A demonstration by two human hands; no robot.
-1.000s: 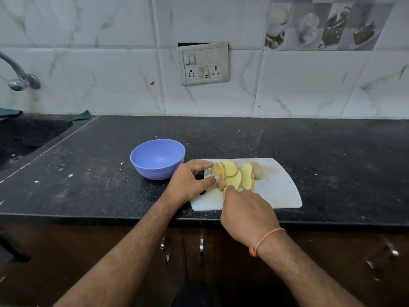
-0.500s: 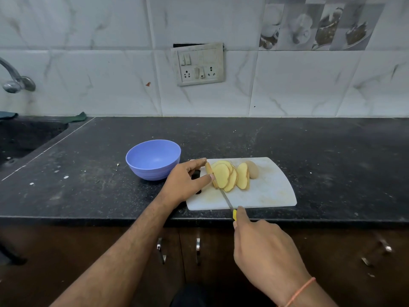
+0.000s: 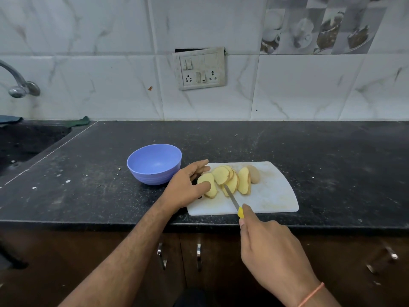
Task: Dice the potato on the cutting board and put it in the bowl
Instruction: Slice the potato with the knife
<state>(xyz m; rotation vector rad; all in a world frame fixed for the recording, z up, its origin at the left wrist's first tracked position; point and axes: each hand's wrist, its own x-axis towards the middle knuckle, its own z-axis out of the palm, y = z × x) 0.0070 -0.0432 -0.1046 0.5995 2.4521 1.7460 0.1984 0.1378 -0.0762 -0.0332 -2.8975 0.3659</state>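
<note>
A white cutting board [image 3: 274,196] lies near the counter's front edge. On it lie several yellow potato slices [image 3: 230,180], fanned out, with a brown end piece [image 3: 254,173] at the right. My left hand [image 3: 188,185] rests at the board's left end, thumb and fingers on the leftmost slice [image 3: 209,183]. My right hand [image 3: 267,249] grips a knife's yellow handle [image 3: 240,212]; its blade [image 3: 231,196] points into the slices. A purple bowl [image 3: 155,162], with nothing inside, stands left of the board.
The black counter [image 3: 309,147] runs to a tiled wall with a switch panel [image 3: 199,68]. A sink [image 3: 26,140] and tap [image 3: 20,85] sit at far left, with a green cloth [image 3: 80,121] behind. Cabinet handles [image 3: 161,255] show below the edge.
My right hand has drawn the knife back toward me, off the slices. The leftmost slice has fallen flat and apart from the stack under my left fingers.
</note>
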